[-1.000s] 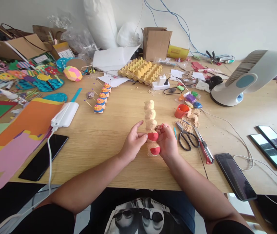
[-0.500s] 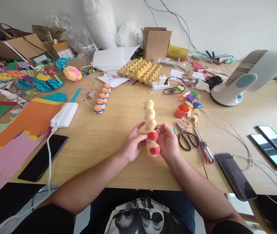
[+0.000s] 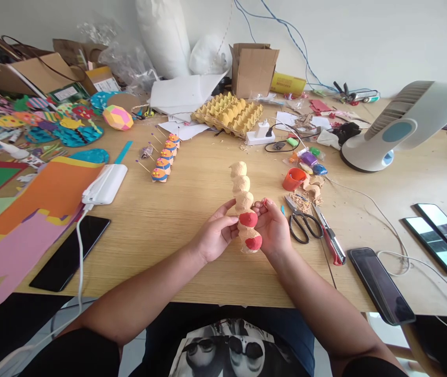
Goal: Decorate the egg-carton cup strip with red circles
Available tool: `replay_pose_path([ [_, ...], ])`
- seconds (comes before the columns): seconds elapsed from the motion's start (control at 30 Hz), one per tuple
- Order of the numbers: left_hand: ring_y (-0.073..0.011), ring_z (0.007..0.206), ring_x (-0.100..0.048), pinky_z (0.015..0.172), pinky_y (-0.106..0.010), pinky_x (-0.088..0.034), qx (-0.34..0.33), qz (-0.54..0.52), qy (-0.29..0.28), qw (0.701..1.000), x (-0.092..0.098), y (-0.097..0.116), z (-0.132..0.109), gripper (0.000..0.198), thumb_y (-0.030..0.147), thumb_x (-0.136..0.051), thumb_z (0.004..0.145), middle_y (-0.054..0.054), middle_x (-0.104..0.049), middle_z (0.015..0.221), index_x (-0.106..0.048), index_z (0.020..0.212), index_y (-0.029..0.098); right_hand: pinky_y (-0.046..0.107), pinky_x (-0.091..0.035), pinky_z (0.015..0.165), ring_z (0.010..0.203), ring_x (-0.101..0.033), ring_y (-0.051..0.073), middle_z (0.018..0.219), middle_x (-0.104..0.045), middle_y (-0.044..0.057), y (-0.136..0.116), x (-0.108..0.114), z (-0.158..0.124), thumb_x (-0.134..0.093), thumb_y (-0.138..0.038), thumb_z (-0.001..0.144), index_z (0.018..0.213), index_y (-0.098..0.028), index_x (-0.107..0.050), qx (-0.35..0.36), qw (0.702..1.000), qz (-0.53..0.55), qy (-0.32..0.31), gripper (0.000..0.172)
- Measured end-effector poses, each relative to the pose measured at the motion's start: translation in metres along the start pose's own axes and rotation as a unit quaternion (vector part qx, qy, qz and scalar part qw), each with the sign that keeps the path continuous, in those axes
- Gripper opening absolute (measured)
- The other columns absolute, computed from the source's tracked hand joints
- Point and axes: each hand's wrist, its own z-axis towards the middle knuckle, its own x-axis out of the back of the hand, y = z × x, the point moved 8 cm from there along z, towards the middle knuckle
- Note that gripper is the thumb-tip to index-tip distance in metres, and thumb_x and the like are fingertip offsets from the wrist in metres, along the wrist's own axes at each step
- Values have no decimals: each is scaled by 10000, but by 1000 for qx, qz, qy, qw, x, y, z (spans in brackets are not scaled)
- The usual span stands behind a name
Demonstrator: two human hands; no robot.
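Note:
A peach-coloured egg carton strip (image 3: 243,200) with several bumps stands out in front of me above the table. Its two nearest bumps carry red clay patches (image 3: 248,219); the farther bumps are plain. My left hand (image 3: 216,233) grips the strip from its left side, thumb beside the upper red patch. On the other side, my right hand (image 3: 275,229) is closed, its thumb and finger pinching a small bit of red clay (image 3: 264,203). The right palm lies close against the strip; whether it supports it I cannot tell.
Right of my hands lie black-handled scissors (image 3: 305,222), a red utility knife (image 3: 331,238), an orange cup (image 3: 294,179) and phones (image 3: 380,285). A painted carton caterpillar (image 3: 165,158) sits at left. Farther back are a yellow egg tray (image 3: 229,116) and a fan (image 3: 398,128).
The near end of the strip has swung slightly to the right, so the strip leans a little more. Both hands keep nearly the same hold.

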Motion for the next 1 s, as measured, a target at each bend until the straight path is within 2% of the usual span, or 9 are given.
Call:
replay_pose_path([
  [0.23,-146,885,-694,785,-262,-515,-13,26,13,1000,3,0,-1,678,141,-720,826,-43,-768,1051,-530,1467,253,237,-555,735,675,-602,111,726,-636,-19,1,-1,-1,-715,-262,884,745,-211,-632,-3,1000,8,2,170],
  [0.5,-169,920,-719,803,-285,-532,-22,21,-7,1000,2,0,1,640,222,-766,850,-61,-773,1107,-541,1448,245,234,-563,735,677,-600,108,726,-628,-23,2,0,1,-729,-261,872,752,-211,-633,-9,1000,15,-3,161],
  [0.67,-187,942,-735,820,-296,-536,-43,52,24,997,8,-1,2,721,242,-807,849,-54,-794,971,-481,1491,246,225,-557,717,670,-598,107,716,-630,-16,2,0,0,-697,-249,890,739,-207,-636,-1,1000,14,8,169],
  [0.83,-199,956,-742,832,-311,-542,-59,50,16,997,7,0,1,745,245,-816,839,-27,-791,911,-463,1495,267,234,-553,712,663,-598,108,720,-634,-21,3,-1,0,-708,-255,884,742,-209,-631,6,1000,4,6,168],
  [0.9,-189,951,-740,830,-302,-542,-55,50,14,997,5,1,0,745,248,-810,847,-19,-789,926,-459,1503,281,232,-552,719,664,-600,105,718,-631,-22,3,0,0,-712,-257,882,744,-206,-627,3,1000,8,4,170],
  [1.0,-182,968,-732,834,-300,-545,-40,37,8,998,2,0,-1,724,275,-787,870,-49,-785,1062,-460,1515,274,234,-555,724,657,-600,105,714,-628,-24,2,2,2,-715,-254,883,753,-205,-624,-10,1000,17,4,166],
])
